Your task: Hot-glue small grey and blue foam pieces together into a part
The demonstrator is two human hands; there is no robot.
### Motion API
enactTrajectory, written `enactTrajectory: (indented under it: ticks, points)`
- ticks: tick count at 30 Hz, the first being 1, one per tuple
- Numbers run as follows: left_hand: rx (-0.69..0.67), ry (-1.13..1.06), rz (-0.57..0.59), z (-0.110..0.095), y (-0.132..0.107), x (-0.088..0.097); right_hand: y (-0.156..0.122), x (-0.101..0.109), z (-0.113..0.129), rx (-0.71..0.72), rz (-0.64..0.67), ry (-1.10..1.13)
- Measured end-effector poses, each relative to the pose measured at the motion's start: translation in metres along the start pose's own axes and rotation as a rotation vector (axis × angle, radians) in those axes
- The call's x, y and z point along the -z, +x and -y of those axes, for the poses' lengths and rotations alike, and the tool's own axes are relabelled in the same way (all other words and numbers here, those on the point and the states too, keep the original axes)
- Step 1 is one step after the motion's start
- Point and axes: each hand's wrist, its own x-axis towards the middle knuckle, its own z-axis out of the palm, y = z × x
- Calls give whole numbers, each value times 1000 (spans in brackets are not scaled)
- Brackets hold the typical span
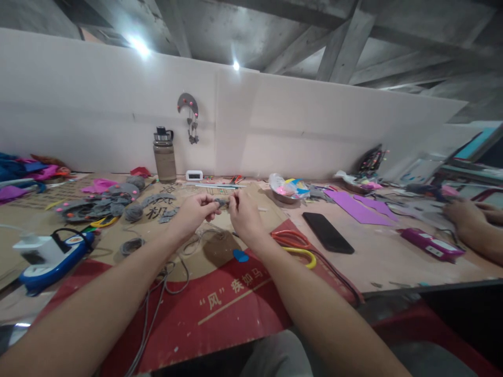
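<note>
Pinching gray scrap (222,201), left hand (195,212) and right hand (244,215) both gripping; go gentle imo, keep loose yarn (132,246) clear.

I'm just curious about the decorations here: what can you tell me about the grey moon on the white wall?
The moon is a grey, felt-like crescent, its hollow facing down and left. Small pink dots sit along it. Beneath hang strands with little grey pieces. It appears to rest against the wall, above and right of the bottle; its fastening doesn't show.
</note>
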Motion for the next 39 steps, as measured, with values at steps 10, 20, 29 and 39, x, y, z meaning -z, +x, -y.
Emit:
enactTrajectory:
  ticks: [10, 20, 29, 39]
  points:
    - [57, -149, 61, -7, -2, 8, 3, -4, -10, -121, 120, 457]
    - [251, -312, 249, -2, -1, 9, 5, -8, -7, -177, 319, 777]
    - [180, -178, 109, -3, 4, 12, 2, -15, -8, -214, 181, 638]
    - [145, -269, -171, -4, 11, 28, -11, -40, -22, -54, 397, -195]
